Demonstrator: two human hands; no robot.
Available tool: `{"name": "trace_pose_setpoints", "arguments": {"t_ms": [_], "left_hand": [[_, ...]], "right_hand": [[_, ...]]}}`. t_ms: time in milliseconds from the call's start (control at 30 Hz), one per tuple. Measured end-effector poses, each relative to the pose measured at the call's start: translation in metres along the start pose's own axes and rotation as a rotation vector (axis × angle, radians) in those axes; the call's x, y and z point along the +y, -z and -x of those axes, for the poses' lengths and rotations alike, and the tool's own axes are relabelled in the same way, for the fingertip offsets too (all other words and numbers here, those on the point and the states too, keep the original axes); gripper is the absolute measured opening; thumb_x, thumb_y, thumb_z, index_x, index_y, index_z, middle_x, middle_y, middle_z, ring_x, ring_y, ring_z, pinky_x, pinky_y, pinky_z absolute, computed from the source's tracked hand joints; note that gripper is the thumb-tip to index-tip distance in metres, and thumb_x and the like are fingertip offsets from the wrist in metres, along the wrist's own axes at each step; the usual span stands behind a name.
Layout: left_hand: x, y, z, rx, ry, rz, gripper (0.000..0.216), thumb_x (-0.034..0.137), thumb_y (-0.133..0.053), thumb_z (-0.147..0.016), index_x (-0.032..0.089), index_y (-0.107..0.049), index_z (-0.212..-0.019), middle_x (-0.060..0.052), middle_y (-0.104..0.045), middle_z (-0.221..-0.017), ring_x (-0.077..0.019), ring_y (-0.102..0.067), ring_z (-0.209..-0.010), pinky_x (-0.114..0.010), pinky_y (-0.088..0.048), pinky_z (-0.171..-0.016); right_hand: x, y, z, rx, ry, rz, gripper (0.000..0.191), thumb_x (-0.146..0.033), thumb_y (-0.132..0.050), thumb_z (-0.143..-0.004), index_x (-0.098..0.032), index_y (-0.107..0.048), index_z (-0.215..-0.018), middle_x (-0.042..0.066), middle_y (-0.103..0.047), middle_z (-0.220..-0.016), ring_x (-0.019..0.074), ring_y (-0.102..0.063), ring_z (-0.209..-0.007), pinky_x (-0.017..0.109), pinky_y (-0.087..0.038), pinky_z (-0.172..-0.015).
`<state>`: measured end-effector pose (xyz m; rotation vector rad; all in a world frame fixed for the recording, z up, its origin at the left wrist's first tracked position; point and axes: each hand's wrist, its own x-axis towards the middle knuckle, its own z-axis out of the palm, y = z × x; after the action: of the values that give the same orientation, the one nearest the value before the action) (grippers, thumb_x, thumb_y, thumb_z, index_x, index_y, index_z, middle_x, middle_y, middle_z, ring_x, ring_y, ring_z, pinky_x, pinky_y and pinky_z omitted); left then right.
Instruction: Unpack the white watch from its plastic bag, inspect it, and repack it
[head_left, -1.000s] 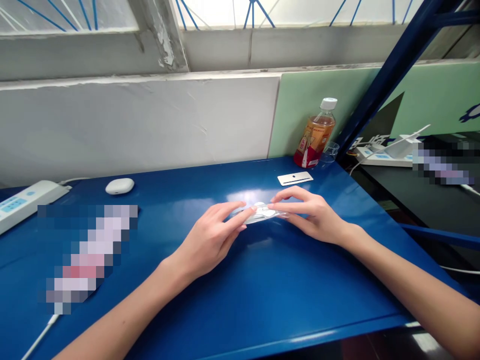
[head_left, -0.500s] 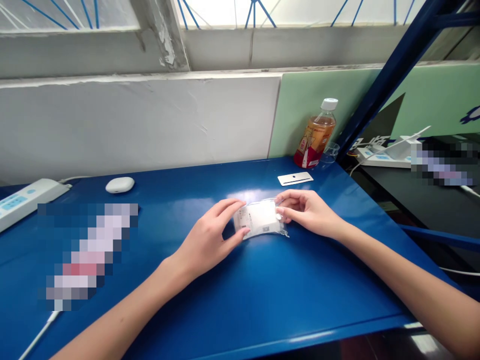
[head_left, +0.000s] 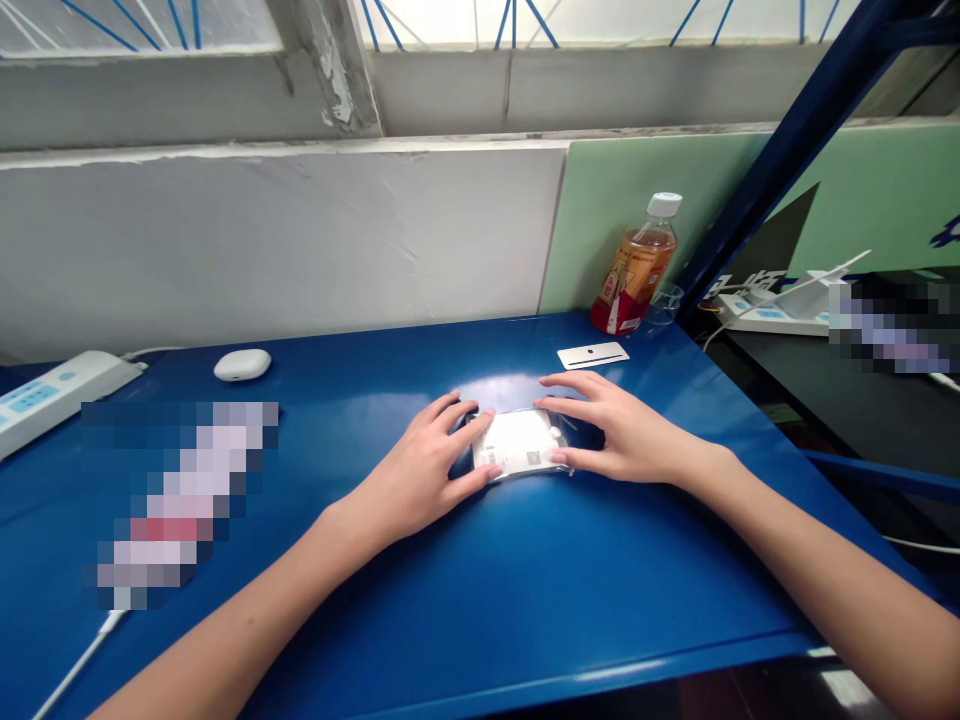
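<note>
A small white packet in clear plastic wrap (head_left: 517, 440), with printed marks and a small round white piece near its right end, lies on the blue desk (head_left: 480, 590). My left hand (head_left: 420, 465) is at its left end, fingers spread, with the thumb and index fingertips touching its near and far corners. At the right end is my right hand (head_left: 630, 430), its fingers stretched apart and its thumb tip at the near corner. Whether the right fingertips touch the far edge, I cannot tell.
Behind my right hand lie a white card (head_left: 592, 355) and a drink bottle (head_left: 636, 265) by the wall. To the left are a white earphone case (head_left: 242, 365), a power strip (head_left: 67, 395) and a blurred-out object (head_left: 180, 500) with a white cable (head_left: 79, 655).
My right hand has opened from a pinch on the packet's right end into spread fingers. The packet now looks flatter on the desk. My left hand stays at its left end.
</note>
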<state>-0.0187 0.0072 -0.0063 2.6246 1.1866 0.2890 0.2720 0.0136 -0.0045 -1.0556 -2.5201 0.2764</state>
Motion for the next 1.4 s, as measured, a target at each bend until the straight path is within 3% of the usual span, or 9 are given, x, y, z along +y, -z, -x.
{"name": "trace_pose_setpoints", "arguments": {"t_ms": [167,367,667,1100,1267,1400], "left_hand": [[-0.001,0.001,0.0,-0.02,0.011,-0.039,0.059,0.058,-0.044,-0.1,0.022,-0.051,-0.146,-0.016,-0.044,-0.153,-0.038,-0.026,-0.148,-0.057,-0.036,-0.114],[-0.001,0.001,-0.001,-0.034,0.034,-0.046,0.058,0.059,-0.044,-0.099,0.025,-0.051,-0.146,-0.015,-0.043,-0.154,-0.0394,-0.025,-0.148,-0.058,-0.034,-0.114],[0.001,0.0,0.001,-0.039,0.029,-0.059,0.061,0.06,-0.044,-0.099,0.029,-0.042,-0.152,-0.015,-0.04,-0.156,-0.0394,-0.025,-0.148,-0.059,-0.032,-0.114],[0.006,0.002,0.0,-0.072,0.059,-0.011,0.054,0.055,-0.037,-0.102,0.032,-0.042,-0.151,-0.011,-0.037,-0.158,-0.0399,-0.02,-0.15,-0.061,-0.026,-0.116],[0.001,0.013,0.003,-0.168,0.094,0.027,0.084,0.07,-0.043,-0.094,0.017,-0.028,-0.157,-0.014,-0.029,-0.162,-0.0363,-0.018,-0.151,-0.055,-0.027,-0.119],[-0.001,0.018,0.003,-0.187,0.104,0.024,0.09,0.075,-0.045,-0.09,0.014,-0.032,-0.155,-0.013,-0.029,-0.162,-0.0345,-0.019,-0.151,-0.051,-0.029,-0.119]], "right_hand": [[0.003,-0.003,0.001,-0.116,-0.039,-0.003,0.061,-0.056,-0.06,-0.09,-0.018,-0.059,-0.138,0.016,-0.049,-0.151,0.0357,-0.04,-0.141,0.056,-0.04,-0.112],[0.005,-0.003,0.001,-0.128,-0.06,-0.028,0.072,-0.063,-0.066,-0.083,-0.02,-0.057,-0.141,0.016,-0.047,-0.152,0.0375,-0.037,-0.143,0.058,-0.037,-0.113],[0.0,-0.006,0.003,-0.152,-0.024,-0.085,0.063,-0.051,-0.061,-0.091,-0.028,-0.048,-0.149,0.012,-0.037,-0.16,0.0351,-0.029,-0.148,0.058,-0.032,-0.116],[-0.006,-0.004,0.001,-0.173,-0.06,-0.057,0.059,-0.049,-0.061,-0.091,-0.025,-0.053,-0.144,0.014,-0.038,-0.158,0.036,-0.026,-0.149,0.059,-0.031,-0.116],[-0.005,-0.002,0.002,-0.152,-0.048,-0.061,0.06,-0.047,-0.065,-0.088,-0.024,-0.055,-0.142,0.015,-0.04,-0.157,0.0382,-0.028,-0.148,0.06,-0.032,-0.115],[-0.003,-0.003,0.002,-0.157,-0.057,-0.082,0.061,-0.05,-0.065,-0.088,-0.024,-0.054,-0.143,0.015,-0.04,-0.157,0.0383,-0.028,-0.148,0.06,-0.034,-0.114]]}}
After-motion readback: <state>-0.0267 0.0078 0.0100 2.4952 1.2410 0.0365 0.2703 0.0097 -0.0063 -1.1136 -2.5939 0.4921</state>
